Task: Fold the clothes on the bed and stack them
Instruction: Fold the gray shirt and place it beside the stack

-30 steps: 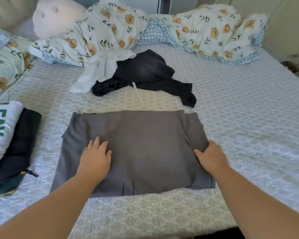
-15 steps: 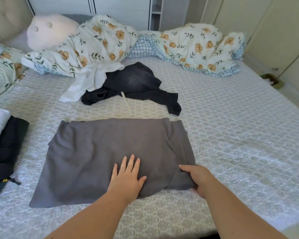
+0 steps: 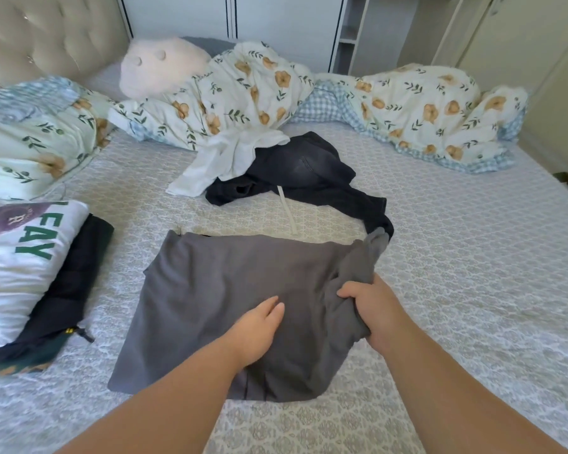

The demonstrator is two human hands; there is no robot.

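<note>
Now right hand grasps the grey garment's right edge, lifted off the bed since before; left hand pressing flat, fingers straight.

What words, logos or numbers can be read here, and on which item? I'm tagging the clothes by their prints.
"EAY": large green letters on the folded white shirt at the left; the word's start is cut off.
"R": apparently a small letter in the dark round emblem above the green letters; too blurred to confirm.
Small yellow mark on the dark garment under the shirt: too small to read.
</note>
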